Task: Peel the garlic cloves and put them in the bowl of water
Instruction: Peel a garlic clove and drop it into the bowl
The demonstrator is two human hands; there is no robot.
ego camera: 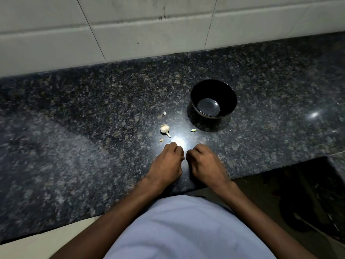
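OK, dark speckled granite counter [74, 128] runs across the view, white tiled wall [130, 25] behind it. Black bowl [213, 99] sits upright on the counter, right of centre, with a shallow pool of water in the bottom; no cloves visible in it. Left hand [166, 163] and right hand [205, 163] are side by side near the counter's front edge, backs up, fingers curled under, knuckles nearly touching. Whatever they pinch is hidden between the fingertips; only a tiny sliver shows at the gap, can't tell if it's a clove or skin. Garlic bulb [165, 129] lies on its side just beyond the left hand's knuckles, stem pointing toward the hands, not touched. Loose clove [193, 130] lies between the bulb and the bowl, apart from both. Small piece [161, 140] sits just beside the left knuckles, another scrap [164, 113] farther back.
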